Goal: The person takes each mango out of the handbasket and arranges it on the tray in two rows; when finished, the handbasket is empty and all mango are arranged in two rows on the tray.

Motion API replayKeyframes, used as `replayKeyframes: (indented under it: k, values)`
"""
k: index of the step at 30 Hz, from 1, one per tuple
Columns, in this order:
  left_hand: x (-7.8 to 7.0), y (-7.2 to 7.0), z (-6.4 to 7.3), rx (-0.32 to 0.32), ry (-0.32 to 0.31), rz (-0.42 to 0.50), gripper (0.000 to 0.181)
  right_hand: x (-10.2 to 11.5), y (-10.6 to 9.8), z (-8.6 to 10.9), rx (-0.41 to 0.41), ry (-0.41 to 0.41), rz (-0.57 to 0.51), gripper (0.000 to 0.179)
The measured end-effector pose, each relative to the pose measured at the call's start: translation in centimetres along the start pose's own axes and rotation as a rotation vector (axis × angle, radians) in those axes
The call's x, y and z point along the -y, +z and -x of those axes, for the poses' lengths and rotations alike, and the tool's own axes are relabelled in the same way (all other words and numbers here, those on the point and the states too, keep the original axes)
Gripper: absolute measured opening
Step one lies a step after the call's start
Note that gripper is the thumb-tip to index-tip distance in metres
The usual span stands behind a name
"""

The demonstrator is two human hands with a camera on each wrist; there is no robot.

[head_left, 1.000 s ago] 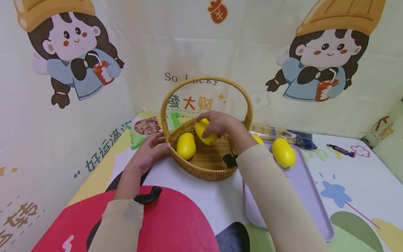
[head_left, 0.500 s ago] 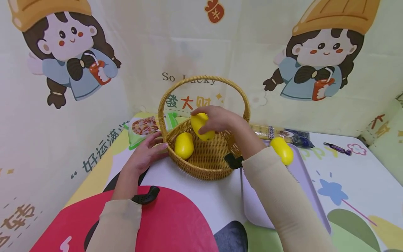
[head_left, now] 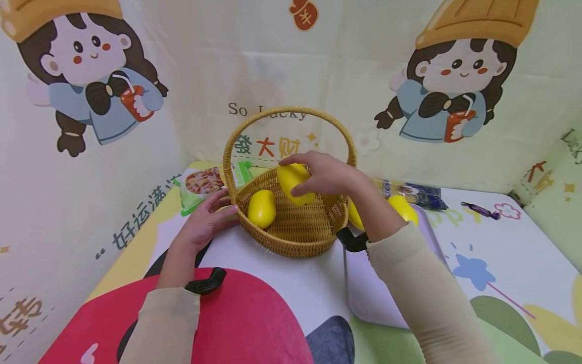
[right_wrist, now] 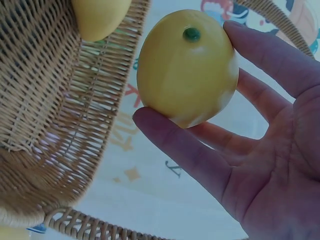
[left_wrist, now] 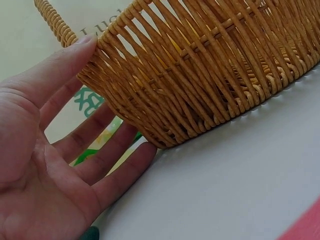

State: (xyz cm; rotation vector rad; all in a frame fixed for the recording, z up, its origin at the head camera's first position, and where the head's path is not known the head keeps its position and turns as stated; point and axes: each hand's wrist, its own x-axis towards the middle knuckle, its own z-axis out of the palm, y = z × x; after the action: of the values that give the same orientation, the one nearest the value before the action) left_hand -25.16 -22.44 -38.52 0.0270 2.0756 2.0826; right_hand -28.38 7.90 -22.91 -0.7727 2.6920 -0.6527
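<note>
A wicker basket [head_left: 293, 248] with a tall arched handle stands on the table. One yellow mango [head_left: 262, 209] lies inside at its left. My right hand [head_left: 331, 174] holds a second mango [head_left: 292, 181] above the basket's interior. In the right wrist view, thumb and fingers pinch this mango [right_wrist: 185, 75], its green stem end showing, with the basket wall beside it. My left hand [head_left: 204, 218] is at the basket's left side. The left wrist view shows its thumb [left_wrist: 75, 52] at the rim and its extended fingers against the woven wall [left_wrist: 195, 85].
Right of the basket lies a lilac tray [head_left: 377, 296]; two more mangoes, one farther right [head_left: 403, 208] and one [head_left: 353, 215] partly behind my arm, are there. Behind are a green snack bag [head_left: 202, 182], a long dark-ended packet [head_left: 425, 196] and a purple wrapped candy [head_left: 481, 210].
My right hand has raised the mango slightly and shifted it a little right relative to the basket. My left hand keeps its place at the basket. The head view has turned slightly right.
</note>
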Motion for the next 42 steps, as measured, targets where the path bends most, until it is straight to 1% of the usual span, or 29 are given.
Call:
replayKeyframes:
  k: [5,10,18,25,28,31,36,42]
  values:
    - [-0.1,0.0,0.2,0.001,0.006,-0.010,0.073,-0.1,0.1,1.2,-0.002,-0.041,0.008,0.065]
    - [-0.2,0.0,0.2,-0.001,0.005,-0.014,0.073,-0.1,0.0,2.8,-0.005,-0.051,0.013,0.064]
    - [-0.1,0.2,0.3,-0.004,0.001,-0.010,0.075,-0.2,-0.1,5.2,-0.027,-0.043,0.004,0.065]
    - [-0.1,0.2,0.3,-0.005,-0.002,-0.004,0.076,-0.2,-0.1,6.9,-0.045,-0.017,0.043,0.066]
    - [-0.1,0.2,0.4,0.000,-0.002,0.000,0.076,-0.5,0.0,7.8,-0.050,-0.006,0.062,0.065]
    - [-0.2,0.1,0.4,0.001,-0.003,0.002,0.075,-0.9,0.1,8.6,-0.059,-0.013,0.078,0.064]
    - [-0.2,0.0,0.5,-0.002,0.005,-0.001,0.074,-1.6,0.1,10.3,-0.070,-0.014,0.060,0.061]
    - [0.0,0.1,0.4,0.003,0.013,-0.012,0.073,-2.3,0.0,12.4,-0.087,-0.002,0.098,0.059]
